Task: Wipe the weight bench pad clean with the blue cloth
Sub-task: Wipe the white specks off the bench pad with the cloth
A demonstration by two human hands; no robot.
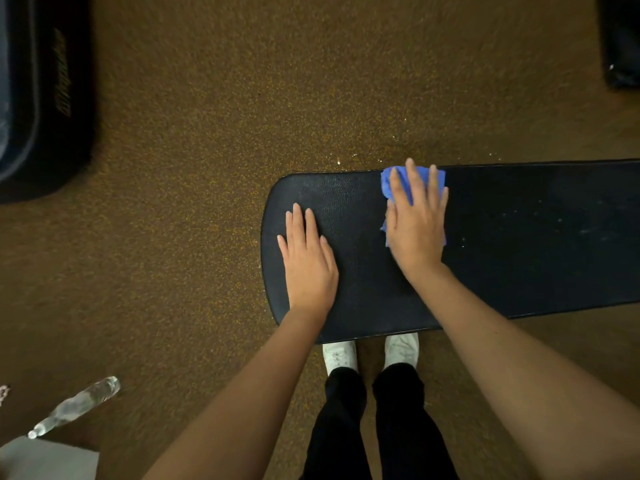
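Observation:
A black weight bench pad [519, 237] runs from the centre to the right edge, its rounded end pointing left. A crumpled blue cloth [398, 181] lies on the pad near its far edge. My right hand [415, 226] presses flat on the cloth with straight, spread fingers and covers most of it. My left hand [308, 261] rests flat on the bare pad near the rounded end, fingers straight. Small pale specks dot the pad to the right of the cloth.
Speckled brown floor surrounds the bench. A clear plastic bottle [76, 407] lies at lower left beside a pale grey surface [45, 462]. Dark padded equipment [41, 98] stands at upper left, another dark object [620, 39] at upper right. My white shoes [341, 355] stand under the pad's near edge.

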